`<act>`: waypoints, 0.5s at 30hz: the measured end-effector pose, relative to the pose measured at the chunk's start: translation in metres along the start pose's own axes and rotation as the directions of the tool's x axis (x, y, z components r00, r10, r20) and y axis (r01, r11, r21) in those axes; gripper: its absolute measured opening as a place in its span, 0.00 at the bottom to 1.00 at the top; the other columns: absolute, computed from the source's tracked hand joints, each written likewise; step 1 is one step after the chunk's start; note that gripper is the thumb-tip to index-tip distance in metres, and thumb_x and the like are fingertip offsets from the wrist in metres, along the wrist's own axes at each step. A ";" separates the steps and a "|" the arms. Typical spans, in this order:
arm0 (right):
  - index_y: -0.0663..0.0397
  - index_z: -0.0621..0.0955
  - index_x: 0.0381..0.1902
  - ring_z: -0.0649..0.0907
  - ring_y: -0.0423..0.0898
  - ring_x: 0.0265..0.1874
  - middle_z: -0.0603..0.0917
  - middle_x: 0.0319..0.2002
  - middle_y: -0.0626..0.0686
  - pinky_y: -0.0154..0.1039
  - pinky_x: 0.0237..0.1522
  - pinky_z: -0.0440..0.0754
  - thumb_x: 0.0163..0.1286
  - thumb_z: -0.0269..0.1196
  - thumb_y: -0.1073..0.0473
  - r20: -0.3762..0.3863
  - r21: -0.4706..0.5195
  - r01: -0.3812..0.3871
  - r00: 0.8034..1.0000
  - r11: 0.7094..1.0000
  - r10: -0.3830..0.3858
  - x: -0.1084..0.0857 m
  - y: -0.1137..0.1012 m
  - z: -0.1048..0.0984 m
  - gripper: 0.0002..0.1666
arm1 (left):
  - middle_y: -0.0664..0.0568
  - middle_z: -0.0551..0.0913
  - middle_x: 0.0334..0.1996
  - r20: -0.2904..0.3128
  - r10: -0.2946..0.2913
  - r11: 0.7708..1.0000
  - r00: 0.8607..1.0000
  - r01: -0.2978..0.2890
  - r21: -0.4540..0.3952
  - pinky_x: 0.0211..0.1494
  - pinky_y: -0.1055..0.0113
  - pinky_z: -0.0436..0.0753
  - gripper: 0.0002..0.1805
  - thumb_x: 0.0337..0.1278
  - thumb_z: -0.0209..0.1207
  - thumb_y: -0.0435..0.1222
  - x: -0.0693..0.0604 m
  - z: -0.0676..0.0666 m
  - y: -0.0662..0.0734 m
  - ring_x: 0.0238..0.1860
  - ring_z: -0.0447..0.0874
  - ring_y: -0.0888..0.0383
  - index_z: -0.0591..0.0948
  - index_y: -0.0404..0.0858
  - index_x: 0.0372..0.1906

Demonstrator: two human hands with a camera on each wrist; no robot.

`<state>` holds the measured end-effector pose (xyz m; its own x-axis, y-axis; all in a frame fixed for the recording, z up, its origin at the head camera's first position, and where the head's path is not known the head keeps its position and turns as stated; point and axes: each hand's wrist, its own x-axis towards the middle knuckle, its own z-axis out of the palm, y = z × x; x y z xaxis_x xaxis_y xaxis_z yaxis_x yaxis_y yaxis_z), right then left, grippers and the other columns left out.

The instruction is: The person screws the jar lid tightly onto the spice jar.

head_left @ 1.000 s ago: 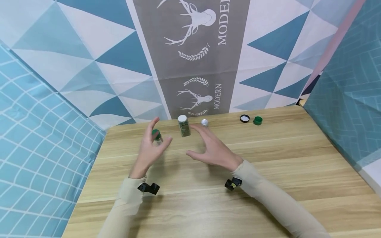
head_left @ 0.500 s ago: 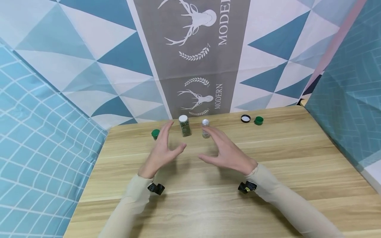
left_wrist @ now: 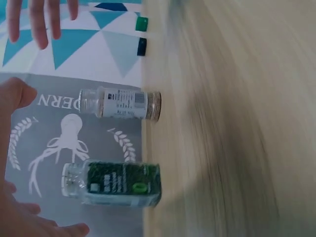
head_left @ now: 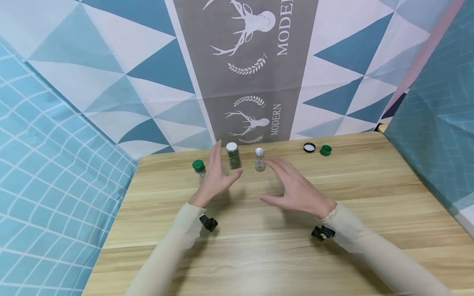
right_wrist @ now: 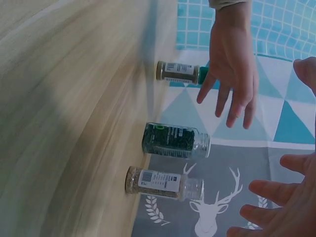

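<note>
Head view: spread left hand (head_left: 217, 177) partly hides a green-topped jar (head_left: 198, 166); a black lid (head_left: 309, 147) lies beyond the spread right hand (head_left: 297, 189).

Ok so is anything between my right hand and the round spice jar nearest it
Nothing visible stands between your right hand and that round spice jar. The green herb jar is to the jar's left, while the black cap and green cap lie off to the right.
</note>
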<state>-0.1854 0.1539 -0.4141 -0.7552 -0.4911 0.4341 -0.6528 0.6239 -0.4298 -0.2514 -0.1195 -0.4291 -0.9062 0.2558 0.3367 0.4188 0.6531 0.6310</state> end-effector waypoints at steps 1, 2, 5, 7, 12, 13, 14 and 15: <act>0.42 0.58 0.82 0.62 0.58 0.79 0.65 0.78 0.54 0.63 0.77 0.64 0.62 0.69 0.29 0.007 0.019 -0.009 1.000 1.000 0.009 0.000 0.001 -0.001 0.58 | 0.40 0.44 0.83 -0.003 -0.022 0.999 1.000 0.022 -0.023 0.80 0.36 0.57 0.62 0.57 0.69 0.55 0.002 0.001 0.000 0.83 0.46 0.40 0.41 0.42 0.84; 0.41 0.58 0.82 0.62 0.57 0.79 0.64 0.78 0.54 0.63 0.77 0.64 0.63 0.69 0.30 0.016 0.037 -0.020 1.000 0.999 0.019 0.000 0.002 -0.001 0.58 | 0.40 0.43 0.83 -0.001 -0.046 0.998 0.999 0.046 -0.048 0.80 0.36 0.57 0.62 0.58 0.68 0.55 0.004 0.003 -0.001 0.83 0.45 0.41 0.40 0.43 0.84; 0.39 0.56 0.82 0.62 0.54 0.79 0.63 0.79 0.52 0.62 0.77 0.64 0.63 0.70 0.31 0.051 0.094 -0.059 0.997 0.994 0.054 0.000 0.006 -0.001 0.58 | 0.41 0.43 0.84 0.018 -0.095 0.991 0.995 0.097 -0.097 0.80 0.34 0.56 0.60 0.60 0.67 0.55 0.010 0.007 -0.003 0.83 0.43 0.41 0.40 0.45 0.84; 0.38 0.56 0.82 0.62 0.53 0.79 0.63 0.79 0.51 0.61 0.77 0.64 0.64 0.70 0.32 0.074 0.123 -0.083 0.994 0.989 0.074 0.000 0.009 -0.001 0.57 | 0.42 0.42 0.84 0.034 -0.119 0.986 0.992 0.122 -0.112 0.80 0.35 0.55 0.60 0.61 0.66 0.56 0.013 0.010 -0.005 0.83 0.43 0.42 0.39 0.47 0.84; 0.37 0.55 0.82 0.63 0.53 0.78 0.62 0.79 0.54 0.62 0.76 0.64 0.65 0.68 0.32 0.108 0.149 -0.119 0.989 0.982 0.103 0.000 0.013 0.001 0.56 | 0.45 0.44 0.84 0.056 -0.200 0.965 0.978 0.206 -0.160 0.80 0.36 0.57 0.59 0.61 0.64 0.61 0.017 0.015 -0.008 0.83 0.46 0.43 0.40 0.50 0.84; 0.37 0.55 0.82 0.63 0.53 0.79 0.62 0.80 0.53 0.62 0.76 0.64 0.65 0.68 0.32 0.110 0.153 -0.124 0.988 0.980 0.108 0.000 0.014 0.002 0.56 | 0.46 0.44 0.84 0.060 -0.216 0.960 0.975 0.223 -0.171 0.80 0.37 0.57 0.60 0.60 0.64 0.62 0.018 0.016 -0.009 0.83 0.47 0.43 0.40 0.50 0.84; 0.36 0.54 0.83 0.62 0.53 0.79 0.62 0.80 0.53 0.62 0.76 0.64 0.66 0.68 0.32 0.112 0.160 -0.132 0.987 0.978 0.114 0.000 0.014 0.003 0.56 | 0.46 0.45 0.84 0.062 -0.228 0.954 0.972 0.236 -0.183 0.80 0.37 0.58 0.60 0.60 0.64 0.62 0.018 0.017 -0.010 0.82 0.48 0.42 0.41 0.49 0.84; 0.36 0.54 0.83 0.62 0.53 0.79 0.62 0.80 0.53 0.62 0.76 0.64 0.66 0.68 0.32 0.113 0.167 -0.139 0.986 0.976 0.121 0.001 0.014 0.004 0.56 | 0.46 0.46 0.84 0.064 -0.237 0.949 0.969 0.245 -0.197 0.80 0.37 0.58 0.59 0.61 0.64 0.61 0.019 0.018 -0.011 0.82 0.49 0.42 0.41 0.48 0.84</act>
<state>-0.1953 0.1598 -0.4230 -0.8306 -0.4776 0.2864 -0.5421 0.5759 -0.6119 -0.2746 -0.1089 -0.4420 -0.9816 0.1382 0.1321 0.1866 0.5421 0.8194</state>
